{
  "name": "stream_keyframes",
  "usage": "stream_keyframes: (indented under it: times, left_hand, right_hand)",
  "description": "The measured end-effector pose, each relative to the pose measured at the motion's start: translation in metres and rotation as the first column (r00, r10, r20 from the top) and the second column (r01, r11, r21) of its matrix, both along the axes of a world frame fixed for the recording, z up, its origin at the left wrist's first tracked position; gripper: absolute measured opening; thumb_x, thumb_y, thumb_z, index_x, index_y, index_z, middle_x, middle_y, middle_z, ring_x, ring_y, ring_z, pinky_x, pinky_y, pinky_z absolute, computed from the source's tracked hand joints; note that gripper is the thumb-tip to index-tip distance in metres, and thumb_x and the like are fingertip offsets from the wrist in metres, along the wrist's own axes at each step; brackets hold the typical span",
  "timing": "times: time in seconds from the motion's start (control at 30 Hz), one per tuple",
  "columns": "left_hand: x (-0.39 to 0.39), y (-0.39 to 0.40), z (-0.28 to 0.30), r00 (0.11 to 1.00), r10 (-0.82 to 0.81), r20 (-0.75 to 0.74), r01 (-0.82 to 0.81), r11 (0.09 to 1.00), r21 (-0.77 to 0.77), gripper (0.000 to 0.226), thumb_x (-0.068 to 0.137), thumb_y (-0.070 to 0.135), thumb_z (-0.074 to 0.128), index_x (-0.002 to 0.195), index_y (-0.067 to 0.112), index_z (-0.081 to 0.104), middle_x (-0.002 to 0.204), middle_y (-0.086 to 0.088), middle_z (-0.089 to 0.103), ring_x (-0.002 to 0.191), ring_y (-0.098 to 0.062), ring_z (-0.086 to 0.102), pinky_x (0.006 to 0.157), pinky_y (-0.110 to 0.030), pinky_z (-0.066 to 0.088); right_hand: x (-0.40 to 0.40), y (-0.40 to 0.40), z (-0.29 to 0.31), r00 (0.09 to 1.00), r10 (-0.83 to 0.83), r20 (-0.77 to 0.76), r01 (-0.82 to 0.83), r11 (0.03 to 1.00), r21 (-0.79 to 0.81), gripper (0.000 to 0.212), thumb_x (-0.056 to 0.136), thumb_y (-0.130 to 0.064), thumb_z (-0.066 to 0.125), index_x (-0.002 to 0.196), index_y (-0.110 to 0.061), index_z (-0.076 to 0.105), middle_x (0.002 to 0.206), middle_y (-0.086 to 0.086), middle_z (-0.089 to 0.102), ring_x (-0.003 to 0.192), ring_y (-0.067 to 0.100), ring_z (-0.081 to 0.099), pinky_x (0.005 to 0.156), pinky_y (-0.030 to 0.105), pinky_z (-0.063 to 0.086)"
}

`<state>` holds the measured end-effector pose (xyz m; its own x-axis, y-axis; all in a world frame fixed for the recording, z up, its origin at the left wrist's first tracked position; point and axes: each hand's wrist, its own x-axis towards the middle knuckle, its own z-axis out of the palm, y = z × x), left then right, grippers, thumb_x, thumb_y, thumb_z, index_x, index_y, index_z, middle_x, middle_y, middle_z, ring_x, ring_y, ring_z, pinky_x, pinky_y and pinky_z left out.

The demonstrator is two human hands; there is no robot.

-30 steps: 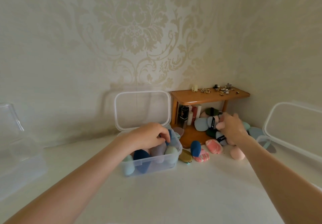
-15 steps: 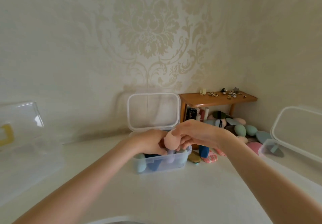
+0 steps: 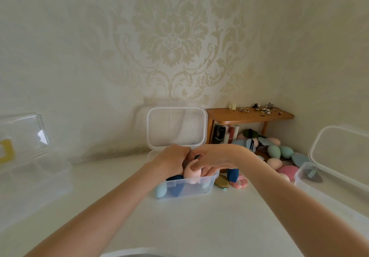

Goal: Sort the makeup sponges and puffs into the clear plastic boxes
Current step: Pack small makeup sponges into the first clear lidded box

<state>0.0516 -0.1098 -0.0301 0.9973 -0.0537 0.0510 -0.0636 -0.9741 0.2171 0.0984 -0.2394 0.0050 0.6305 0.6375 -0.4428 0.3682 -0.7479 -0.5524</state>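
A small clear box (image 3: pixel 207 178) stands mid-table with its lid (image 3: pixel 176 127) upright behind it. Inside lie a light blue sponge (image 3: pixel 160 189) and a dark blue sponge (image 3: pixel 175 186). My right hand (image 3: pixel 217 158) holds a pink sponge (image 3: pixel 190 175) at the box's rim, thumb on top of it. My left hand (image 3: pixel 170 163) is curled down into the box beside that sponge, its fingertips hidden. A pile of sponges and puffs (image 3: pixel 273 151) lies to the right. A second clear box (image 3: pixel 299 173) at the right holds one grey puff (image 3: pixel 316 178).
A wooden shelf (image 3: pixel 249 116) with small trinkets stands in the corner, bottles beneath it. An olive puff (image 3: pixel 221 181), a striped pink puff (image 3: pixel 239 182) and an upright dark blue sponge (image 3: pixel 232 173) sit right of the middle box. Another clear box (image 3: pixel 30 176) stands at far left.
My right hand took a pink sponge from the pile and carried it left to the middle box, lowering it to the rim. My left hand stayed in the box.
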Motion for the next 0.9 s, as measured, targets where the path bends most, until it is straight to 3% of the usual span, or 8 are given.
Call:
stream_keyframes:
  times: [0.2, 0.33, 0.43, 0.5, 0.57, 0.67, 0.8, 0.9]
  left_hand:
    - [-0.003, 0.012, 0.005, 0.99, -0.058, -0.131, 0.044, 0.993, -0.111, 0.02, 0.079, 0.011, 0.061, 0.099, 0.012, 0.056, 0.103, -0.011, 0.068, 0.098, -0.027, 0.063, 0.079, -0.03, 0.047]
    - [-0.004, 0.015, 0.002, 0.992, -0.069, -0.101, 0.052, 0.987, -0.154, 0.015, 0.078, 0.009, 0.057, 0.078, 0.024, 0.056, 0.08, 0.003, 0.063, 0.077, -0.016, 0.057, 0.076, -0.029, 0.046]
    - [-0.005, 0.014, 0.002, 0.99, -0.08, -0.119, 0.058, 0.982, -0.18, 0.008, 0.079, 0.01, 0.052, 0.084, 0.014, 0.058, 0.092, -0.005, 0.068, 0.077, -0.016, 0.052, 0.078, -0.035, 0.048]
    - [-0.007, 0.012, 0.006, 0.982, -0.119, -0.148, 0.099, 0.986, -0.132, 0.013, 0.084, 0.011, 0.052, 0.092, 0.019, 0.058, 0.103, -0.005, 0.068, 0.08, -0.013, 0.05, 0.076, -0.029, 0.044]
    - [-0.008, 0.01, 0.01, 0.972, -0.161, -0.168, 0.142, 0.982, -0.123, 0.026, 0.085, 0.011, 0.053, 0.11, 0.019, 0.057, 0.098, -0.001, 0.063, 0.084, -0.012, 0.05, 0.076, -0.022, 0.039]
    - [-0.006, 0.012, 0.01, 0.964, -0.192, -0.182, 0.175, 0.979, -0.107, 0.028, 0.085, 0.011, 0.053, 0.111, 0.018, 0.057, 0.083, 0.007, 0.053, 0.082, -0.015, 0.05, 0.077, -0.025, 0.041]
    - [-0.005, 0.013, 0.009, 0.969, -0.196, -0.148, 0.183, 0.978, -0.098, 0.035, 0.084, 0.011, 0.053, 0.117, 0.02, 0.058, 0.089, 0.003, 0.054, 0.087, -0.017, 0.053, 0.086, -0.03, 0.044]
    - [-0.007, 0.013, 0.008, 0.972, -0.19, -0.137, 0.182, 0.981, -0.064, 0.028, 0.084, 0.011, 0.052, 0.109, 0.019, 0.06, 0.096, 0.004, 0.052, 0.09, -0.015, 0.052, 0.082, -0.026, 0.042]
  right_hand:
    - [-0.002, 0.017, -0.016, 0.947, 0.109, 0.302, -0.056, 0.982, -0.179, 0.034, 0.09, -0.024, 0.058, 0.12, -0.01, 0.054, 0.097, 0.007, 0.055, 0.089, 0.022, 0.054, 0.075, 0.022, 0.045]
    - [-0.009, 0.026, -0.031, 0.836, 0.154, 0.527, -0.061, 0.98, -0.19, 0.022, 0.089, -0.025, 0.056, 0.1, -0.007, 0.062, 0.08, 0.004, 0.051, 0.084, 0.02, 0.048, 0.081, 0.029, 0.04]
    - [-0.009, 0.022, -0.025, 0.882, 0.136, 0.451, -0.057, 0.981, -0.185, 0.024, 0.088, -0.029, 0.059, 0.094, -0.006, 0.062, 0.081, 0.004, 0.054, 0.078, 0.017, 0.05, 0.076, 0.025, 0.042]
    - [-0.006, 0.016, -0.015, 0.908, 0.183, 0.377, -0.104, 0.97, -0.222, 0.031, 0.084, -0.037, 0.063, 0.094, -0.008, 0.065, 0.084, 0.005, 0.062, 0.078, 0.017, 0.056, 0.078, 0.024, 0.047]
    - [-0.004, 0.01, -0.002, 0.921, 0.214, 0.325, -0.135, 0.959, -0.249, 0.038, 0.085, -0.039, 0.062, 0.109, -0.009, 0.068, 0.101, 0.006, 0.069, 0.089, 0.019, 0.063, 0.089, 0.026, 0.048]
    - [0.0, 0.002, 0.016, 0.955, 0.151, 0.256, -0.118, 0.983, -0.137, 0.029, 0.089, -0.021, 0.059, 0.111, -0.004, 0.068, 0.111, 0.01, 0.07, 0.089, 0.018, 0.068, 0.091, 0.027, 0.051]
    - [0.005, -0.007, 0.021, 0.882, 0.235, 0.408, -0.184, 0.97, -0.16, 0.022, 0.086, -0.012, 0.063, 0.106, -0.007, 0.071, 0.109, 0.01, 0.072, 0.098, 0.022, 0.067, 0.095, 0.03, 0.051]
    - [0.001, -0.005, 0.009, 0.838, 0.369, 0.402, -0.27, 0.92, -0.283, 0.028, 0.084, -0.014, 0.066, 0.111, -0.009, 0.067, 0.113, 0.007, 0.069, 0.103, 0.021, 0.061, 0.093, 0.026, 0.046]
